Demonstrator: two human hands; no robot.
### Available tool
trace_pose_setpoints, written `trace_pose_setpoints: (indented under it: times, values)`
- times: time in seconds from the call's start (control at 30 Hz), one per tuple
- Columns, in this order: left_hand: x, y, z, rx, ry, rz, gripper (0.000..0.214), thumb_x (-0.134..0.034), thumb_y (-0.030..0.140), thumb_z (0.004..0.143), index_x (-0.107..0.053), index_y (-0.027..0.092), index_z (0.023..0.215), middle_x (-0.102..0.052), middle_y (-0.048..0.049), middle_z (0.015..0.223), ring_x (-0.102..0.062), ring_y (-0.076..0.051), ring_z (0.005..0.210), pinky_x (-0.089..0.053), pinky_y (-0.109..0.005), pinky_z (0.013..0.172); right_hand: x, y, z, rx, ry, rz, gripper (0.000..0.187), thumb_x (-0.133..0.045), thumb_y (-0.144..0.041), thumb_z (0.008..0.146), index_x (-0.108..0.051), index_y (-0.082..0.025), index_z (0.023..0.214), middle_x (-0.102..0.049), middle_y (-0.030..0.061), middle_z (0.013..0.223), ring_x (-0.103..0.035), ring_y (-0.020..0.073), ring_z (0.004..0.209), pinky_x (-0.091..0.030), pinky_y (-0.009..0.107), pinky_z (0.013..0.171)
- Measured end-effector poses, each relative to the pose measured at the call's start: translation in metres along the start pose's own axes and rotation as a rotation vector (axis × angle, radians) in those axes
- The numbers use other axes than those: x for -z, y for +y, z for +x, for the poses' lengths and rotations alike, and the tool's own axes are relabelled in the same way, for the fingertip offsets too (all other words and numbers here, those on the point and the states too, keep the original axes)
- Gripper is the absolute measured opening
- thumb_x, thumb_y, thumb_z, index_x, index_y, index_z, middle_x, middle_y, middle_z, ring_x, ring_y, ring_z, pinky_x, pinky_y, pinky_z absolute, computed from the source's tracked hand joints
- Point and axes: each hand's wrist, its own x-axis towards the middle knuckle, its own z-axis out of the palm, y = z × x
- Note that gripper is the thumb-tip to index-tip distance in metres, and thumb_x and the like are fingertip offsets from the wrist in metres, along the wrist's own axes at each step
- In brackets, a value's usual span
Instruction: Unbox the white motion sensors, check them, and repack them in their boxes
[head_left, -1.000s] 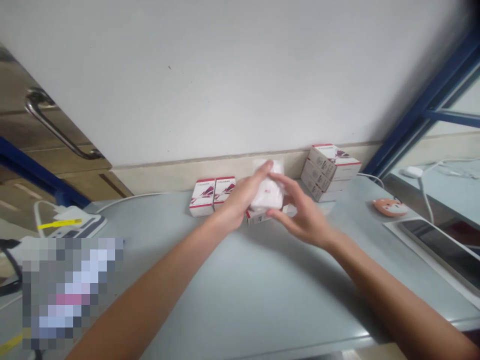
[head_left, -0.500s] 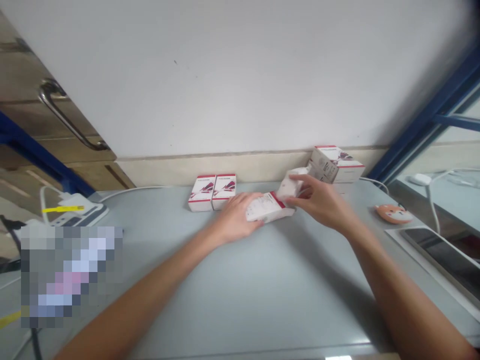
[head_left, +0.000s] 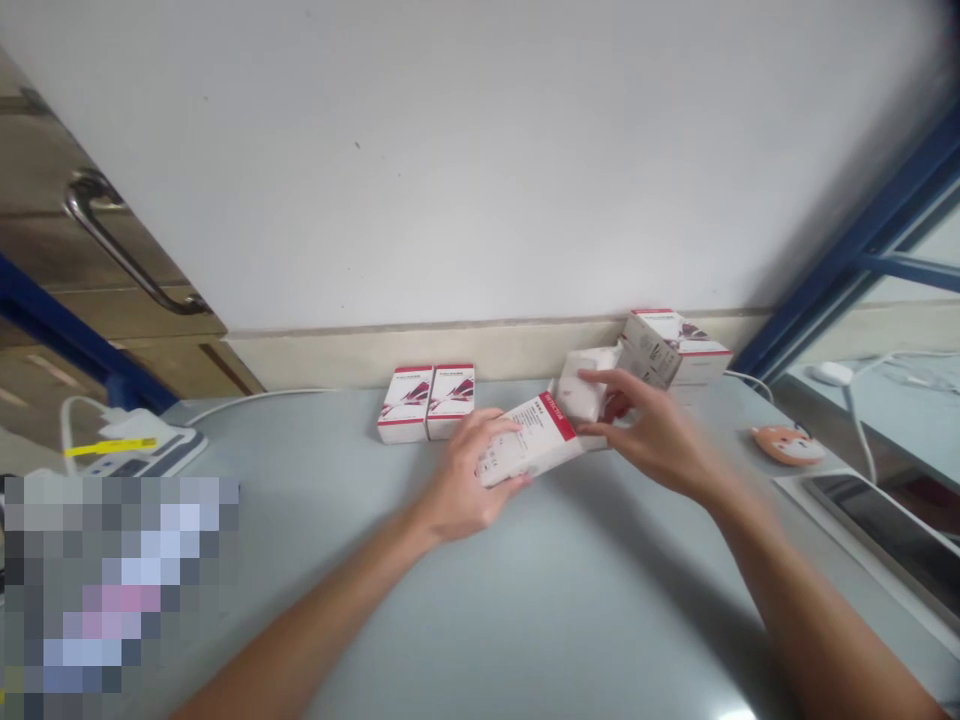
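Observation:
My left hand grips a white box with red trim, which is tilted up just above the grey table. My right hand has its fingers on a white rectangular packet, close to the box's far corner. Behind that hand is a stack of white-and-red boxes, partly hidden by the packet. A pair of similar boxes stands upright to the left of my left hand, a little apart from it.
A white cable runs along the table's back edge below a white wall. On the right lie an orange fox-faced object and a dark tablet. At the left sit a white device with a yellow strap and a pixelated object.
The white-and-red box has lifted off the table in my left hand and tilted up. The white packet, earlier held between both hands, is now at my right hand alone.

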Motion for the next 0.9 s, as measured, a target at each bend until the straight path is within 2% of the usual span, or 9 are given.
trace_pose_setpoints:
  times: [0.13,0.27,0.4,0.53,0.63,0.7,0.73,0.83,0.9]
  values:
    - [-0.001,-0.001,0.0,0.021,0.04,-0.115,0.045,-0.08,0.029,0.087,-0.06,0.031,0.127,-0.055,-0.0083,0.14,-0.056,-0.028,0.132,-0.045,-0.047,0.114,-0.012,-0.009,-0.003,0.137,0.028,-0.049,0.048,-0.068,-0.022,0.092,-0.065,-0.032,0.139,-0.065,0.0019,0.088,-0.058,0.0187,0.074,-0.053,0.035,0.073]
    - [0.004,-0.001,0.004,0.117,0.039,-0.296,0.045,-0.082,0.033,0.085,-0.061,0.03,0.124,-0.062,-0.0056,0.129,-0.061,-0.025,0.118,-0.049,-0.039,0.1,-0.014,-0.016,-0.005,0.165,-0.019,0.011,0.047,-0.061,-0.023,0.098,-0.063,-0.034,0.144,-0.065,0.0019,0.09,-0.056,0.0177,0.072,-0.053,0.034,0.071]
    - [0.007,-0.001,0.006,0.282,0.047,-0.516,0.047,-0.084,0.041,0.083,-0.06,0.027,0.12,-0.065,-0.0038,0.113,-0.062,-0.022,0.101,-0.048,-0.032,0.084,-0.01,-0.022,-0.01,0.158,-0.085,0.053,0.05,-0.054,-0.033,0.106,-0.052,-0.039,0.155,-0.068,0.0064,0.115,-0.063,0.0216,0.093,-0.057,0.038,0.08]
    - [0.005,0.005,0.008,0.37,0.064,-0.631,0.048,-0.086,0.04,0.08,-0.061,0.024,0.117,-0.064,-0.0037,0.108,-0.061,-0.022,0.101,-0.047,-0.032,0.084,-0.012,-0.033,-0.014,0.173,-0.118,0.108,0.048,-0.052,-0.042,0.108,-0.053,-0.042,0.155,-0.056,0.0098,0.122,-0.058,0.0257,0.113,-0.059,0.043,0.091]
    - [0.002,0.015,0.007,0.379,0.083,-0.679,0.045,-0.084,0.04,0.082,-0.06,0.025,0.117,-0.065,-0.0029,0.108,-0.06,-0.021,0.101,-0.046,-0.032,0.085,-0.019,-0.038,-0.012,0.135,0.062,0.275,0.059,-0.056,-0.048,0.105,-0.04,-0.044,0.162,-0.054,0.0088,0.127,-0.058,0.0254,0.119,-0.055,0.048,0.104]
    - [0.0,0.022,0.006,0.38,0.088,-0.696,0.044,-0.082,0.041,0.084,-0.059,0.025,0.118,-0.065,-0.0027,0.107,-0.06,-0.02,0.099,-0.045,-0.032,0.084,-0.024,-0.037,-0.009,0.084,0.2,0.416,0.07,-0.055,-0.051,0.106,-0.024,-0.043,0.168,-0.059,0.0071,0.122,-0.062,0.0242,0.113,-0.054,0.05,0.106]
    - [-0.001,0.024,0.005,0.382,0.089,-0.694,0.045,-0.082,0.042,0.084,-0.058,0.026,0.118,-0.065,-0.0027,0.107,-0.059,-0.02,0.099,-0.044,-0.032,0.083,-0.025,-0.035,-0.007,0.043,0.232,0.457,0.07,-0.053,-0.053,0.106,-0.022,-0.042,0.168,-0.061,0.0062,0.117,-0.063,0.0239,0.111,-0.054,0.05,0.106]
    - [-0.003,0.025,0.004,0.391,0.086,-0.684,0.049,-0.084,0.043,0.083,-0.057,0.026,0.12,-0.065,-0.0032,0.109,-0.059,-0.022,0.101,-0.044,-0.032,0.083,-0.029,-0.027,-0.005,-0.073,0.263,0.436,0.056,-0.047,-0.058,0.107,-0.043,-0.038,0.159,-0.064,0.0057,0.114,-0.064,0.0247,0.112,-0.05,0.051,0.111]
    - [-0.004,0.023,0.003,0.412,0.105,-0.707,0.049,-0.083,0.044,0.084,-0.056,0.026,0.121,-0.064,-0.0034,0.112,-0.059,-0.022,0.102,-0.044,-0.032,0.084,-0.03,-0.024,-0.005,-0.062,0.3,0.367,0.047,-0.046,-0.058,0.107,-0.061,-0.035,0.145,-0.062,0.0069,0.121,-0.061,0.0259,0.12,-0.046,0.05,0.115]
